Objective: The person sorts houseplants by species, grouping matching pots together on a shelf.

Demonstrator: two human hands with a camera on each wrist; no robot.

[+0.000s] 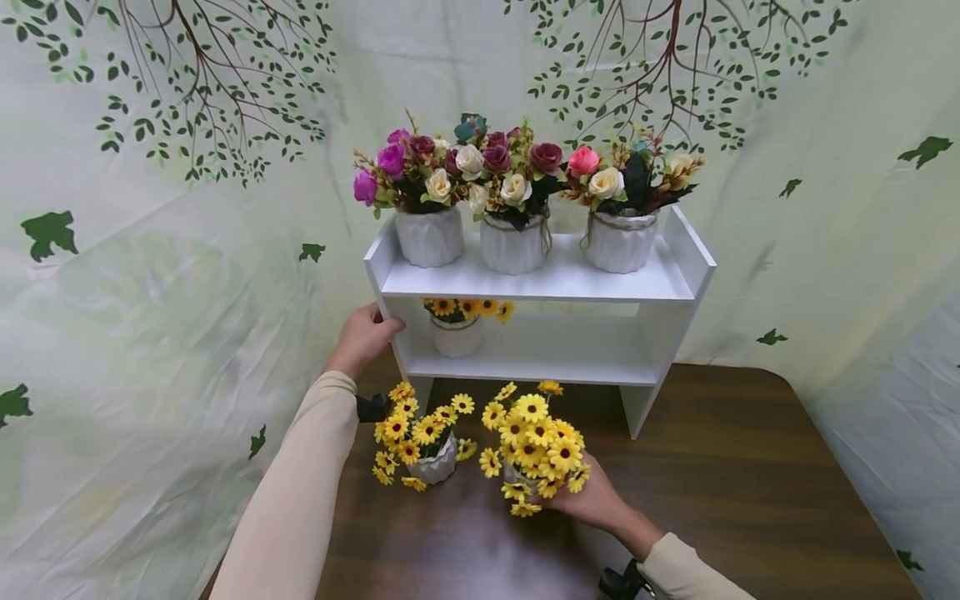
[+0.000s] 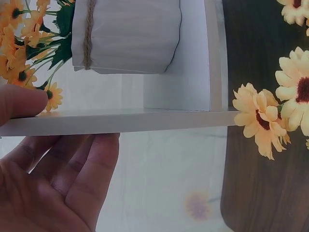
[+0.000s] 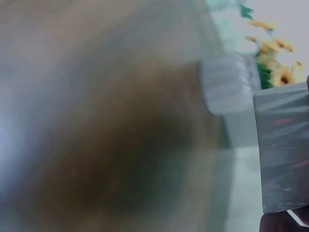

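My left hand (image 1: 363, 340) pinches the left side panel of a white two-tier shelf (image 1: 536, 287). In the left wrist view, the thumb (image 2: 24, 102) lies on the inner face and the fingers (image 2: 91, 164) on the outer face. My right hand (image 1: 588, 497) grips a pot of yellow flowers (image 1: 536, 442) in front of the shelf. Its pale pot (image 3: 282, 150) shows at the right edge of the right wrist view; there the hand is mostly cut off. Left of it, another pot of yellow flowers (image 1: 435, 461) stands tilted on the table, below my left forearm.
A third pot of yellow flowers (image 1: 456, 337) stands at the left of the lower tier. On top are a purple-rose pot (image 1: 430, 237), a dark-rose pot (image 1: 513, 246) and a pink-and-cream-rose pot (image 1: 621, 242). A leaf-printed curtain (image 1: 435, 75) hangs behind the brown table (image 1: 750, 467).
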